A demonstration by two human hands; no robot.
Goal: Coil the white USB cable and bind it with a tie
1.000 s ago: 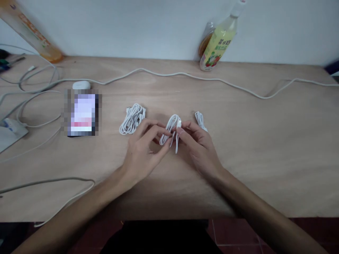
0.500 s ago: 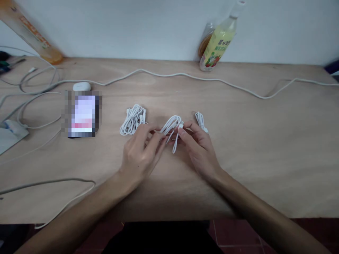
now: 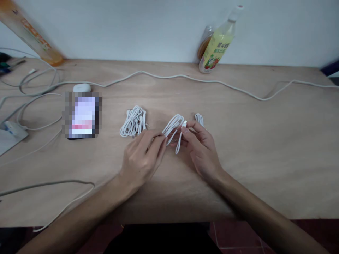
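A looped white cable [image 3: 173, 124] is held between my two hands above the wooden table. My left hand [image 3: 144, 151] pinches the left side of its coils. Between thumb and fingers, my right hand [image 3: 200, 146] grips the cable near its plug [image 3: 184, 124], and a loop hangs down between the hands. Just beyond my left hand lies a pile of coiled white cables [image 3: 134, 121]. Another small coiled cable [image 3: 199, 119] lies behind my right hand, which partly hides it.
A phone [image 3: 84, 116] and a white case [image 3: 82, 88] lie at the left, beside loose cables. One long cable [image 3: 180, 76] crosses the table [image 3: 278, 148]. Bottles [image 3: 218, 44] [image 3: 34, 35] lean against the wall at the back.
My right hand and the plug it grips have shifted slightly right, covering more of the small coil behind. The held coils have moved slightly right too.
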